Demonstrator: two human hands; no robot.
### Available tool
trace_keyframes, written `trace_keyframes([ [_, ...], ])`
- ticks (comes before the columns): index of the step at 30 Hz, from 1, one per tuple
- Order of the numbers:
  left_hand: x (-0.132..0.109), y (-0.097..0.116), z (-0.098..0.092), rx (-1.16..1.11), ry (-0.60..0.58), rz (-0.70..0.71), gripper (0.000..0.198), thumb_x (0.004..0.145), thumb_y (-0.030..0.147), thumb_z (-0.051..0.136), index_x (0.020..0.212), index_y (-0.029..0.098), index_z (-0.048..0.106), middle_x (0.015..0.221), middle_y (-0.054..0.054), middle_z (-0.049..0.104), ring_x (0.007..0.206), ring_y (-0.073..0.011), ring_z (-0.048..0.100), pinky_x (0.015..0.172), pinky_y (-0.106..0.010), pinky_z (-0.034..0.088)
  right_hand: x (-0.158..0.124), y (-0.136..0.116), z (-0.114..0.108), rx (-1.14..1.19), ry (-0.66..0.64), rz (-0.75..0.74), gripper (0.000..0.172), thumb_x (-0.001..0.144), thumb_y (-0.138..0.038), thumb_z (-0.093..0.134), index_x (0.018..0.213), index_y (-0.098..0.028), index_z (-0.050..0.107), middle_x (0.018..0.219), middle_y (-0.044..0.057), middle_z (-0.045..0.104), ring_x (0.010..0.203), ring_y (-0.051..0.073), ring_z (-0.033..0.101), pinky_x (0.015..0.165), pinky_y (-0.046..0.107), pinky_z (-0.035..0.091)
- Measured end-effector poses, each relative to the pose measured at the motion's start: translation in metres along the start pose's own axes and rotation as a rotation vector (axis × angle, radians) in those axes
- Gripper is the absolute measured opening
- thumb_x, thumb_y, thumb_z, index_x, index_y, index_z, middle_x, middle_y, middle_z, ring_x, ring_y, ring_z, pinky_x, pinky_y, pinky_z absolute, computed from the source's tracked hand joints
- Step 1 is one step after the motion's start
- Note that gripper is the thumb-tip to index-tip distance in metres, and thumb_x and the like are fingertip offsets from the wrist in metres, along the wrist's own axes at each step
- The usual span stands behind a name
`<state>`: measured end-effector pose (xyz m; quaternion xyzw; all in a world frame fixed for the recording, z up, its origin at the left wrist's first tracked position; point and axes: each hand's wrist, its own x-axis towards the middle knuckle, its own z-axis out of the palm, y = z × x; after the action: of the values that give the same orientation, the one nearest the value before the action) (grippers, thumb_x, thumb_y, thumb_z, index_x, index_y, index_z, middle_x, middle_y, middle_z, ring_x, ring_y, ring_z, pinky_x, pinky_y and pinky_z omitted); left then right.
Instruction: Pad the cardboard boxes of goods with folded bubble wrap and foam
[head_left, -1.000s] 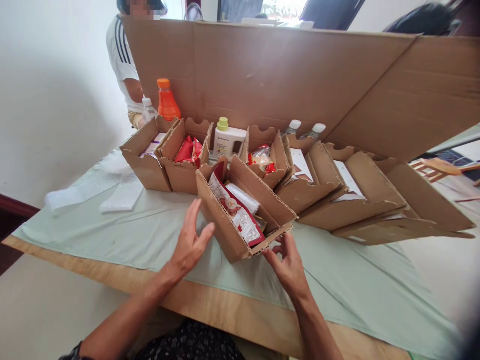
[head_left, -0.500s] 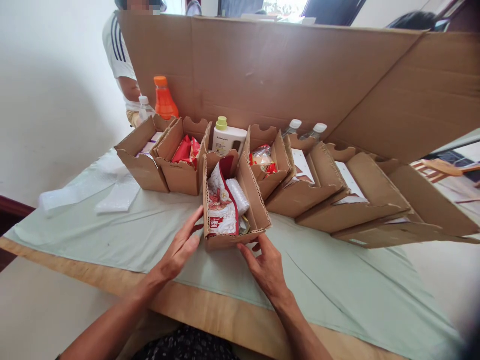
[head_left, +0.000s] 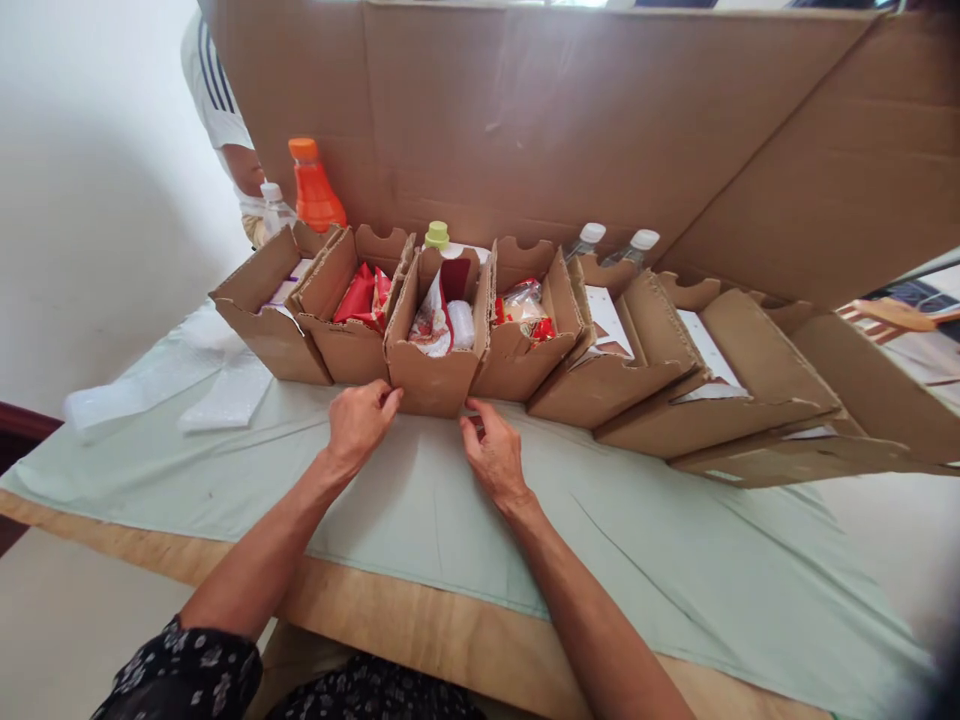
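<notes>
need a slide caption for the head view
Left hand and right hand at the front of a cardboard box among similar boxes.

centre box: matt cardboard, rough edges. red packet: glossy plastic. tablecloth: matt creased cloth. table edge: wood.

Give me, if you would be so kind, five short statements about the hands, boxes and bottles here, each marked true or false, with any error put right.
1. The left hand and the right hand are by the lower front of the middle box. True.
2. The green-capped bottle stands in front of the middle box. False: the green-capped bottle is behind it.
3. The white-and-red packet is in the middle box. True.
4. The clear plastic wrap lies at the right end of the cloth. False: the clear plastic wrap is on the left.
5. The orange bottle stands upright. True.
</notes>
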<state>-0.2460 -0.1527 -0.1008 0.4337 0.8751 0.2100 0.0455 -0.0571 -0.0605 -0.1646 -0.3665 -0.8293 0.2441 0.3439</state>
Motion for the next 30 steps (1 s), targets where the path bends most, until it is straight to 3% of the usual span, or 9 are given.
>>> trace_keyframes([
  [4,0.02,0.014,0.011,-0.062,0.006,-0.013,0.033,0.096,0.035,0.053,0.085,0.018,0.079,0.085,-0.014,0.08,0.085,-0.0311,0.074,0.071,-0.035,0.042,-0.014,0.013,0.014,0.011,-0.044,-0.06,0.028,0.089,-0.02,0.053,0.111,-0.019,0.071,0.118,0.013,0.076,0.111,0.028,0.071,0.098,0.044,0.056],
  [9,0.032,0.022,0.037,-0.243,-0.058,0.018,0.037,0.097,0.034,0.051,0.077,0.017,0.076,0.076,-0.01,0.077,0.073,-0.0234,0.07,0.069,-0.032,0.043,-0.017,0.017,0.017,0.011,-0.073,-0.081,0.031,0.089,-0.019,0.054,0.115,-0.019,0.072,0.123,0.014,0.075,0.116,0.028,0.069,0.1,0.047,0.054],
  [13,0.038,0.024,0.049,-0.358,-0.112,0.044,0.034,0.098,0.031,0.049,0.089,0.016,0.078,0.085,-0.009,0.079,0.079,-0.0205,0.072,0.073,-0.029,0.049,-0.015,0.018,0.016,0.017,-0.071,-0.095,0.03,0.09,-0.02,0.053,0.114,-0.019,0.072,0.122,0.014,0.075,0.116,0.029,0.069,0.099,0.048,0.055],
  [17,0.023,0.01,0.04,-0.433,-0.184,0.092,0.032,0.086,0.025,0.063,0.114,0.016,0.076,0.1,-0.009,0.081,0.088,-0.021,0.074,0.079,-0.028,0.054,-0.015,0.01,0.01,0.035,-0.057,-0.098,0.028,0.09,-0.021,0.052,0.111,-0.021,0.072,0.116,0.012,0.077,0.111,0.028,0.071,0.096,0.046,0.056],
  [19,0.002,-0.009,0.03,-0.473,-0.213,0.125,0.04,0.082,0.026,0.067,0.121,0.019,0.074,0.108,-0.009,0.081,0.09,-0.0221,0.075,0.079,-0.03,0.056,-0.012,-0.005,0.004,0.074,-0.05,-0.109,0.028,0.092,-0.022,0.052,0.113,-0.022,0.071,0.11,0.01,0.077,0.102,0.025,0.073,0.091,0.043,0.057],
  [21,-0.022,-0.033,0.022,-0.548,-0.204,0.145,0.034,0.083,0.032,0.066,0.113,0.021,0.076,0.109,-0.008,0.081,0.093,-0.0232,0.074,0.08,-0.031,0.057,-0.003,-0.031,-0.004,0.13,-0.045,-0.146,0.031,0.094,-0.023,0.052,0.12,-0.023,0.068,0.107,0.007,0.077,0.095,0.022,0.072,0.089,0.039,0.058],
  [24,-0.053,-0.067,0.019,-0.703,-0.078,0.03,0.028,0.086,0.041,0.061,0.096,0.02,0.078,0.098,-0.007,0.081,0.09,-0.0224,0.074,0.082,-0.032,0.058,0.03,-0.079,-0.008,0.193,-0.086,-0.223,0.043,0.095,-0.025,0.053,0.138,-0.024,0.058,0.105,0.004,0.076,0.088,0.017,0.071,0.086,0.033,0.057],
  [27,-0.063,-0.085,0.022,-0.801,0.1,-0.141,0.033,0.088,0.047,0.061,0.095,0.018,0.076,0.094,-0.008,0.08,0.087,-0.0219,0.074,0.084,-0.033,0.058,0.079,-0.119,0.005,0.157,-0.19,-0.239,0.06,0.092,-0.024,0.056,0.151,-0.024,0.046,0.091,-0.001,0.075,0.075,0.016,0.067,0.082,0.032,0.055],
  [30,-0.058,-0.089,0.023,-0.835,0.234,-0.173,0.035,0.089,0.046,0.061,0.102,0.016,0.073,0.102,-0.01,0.079,0.096,-0.0225,0.073,0.091,-0.035,0.056,0.117,-0.14,0.025,0.029,-0.247,-0.184,0.042,0.09,-0.021,0.058,0.132,-0.022,0.064,0.075,-0.001,0.071,0.069,0.018,0.065,0.08,0.033,0.053],
])
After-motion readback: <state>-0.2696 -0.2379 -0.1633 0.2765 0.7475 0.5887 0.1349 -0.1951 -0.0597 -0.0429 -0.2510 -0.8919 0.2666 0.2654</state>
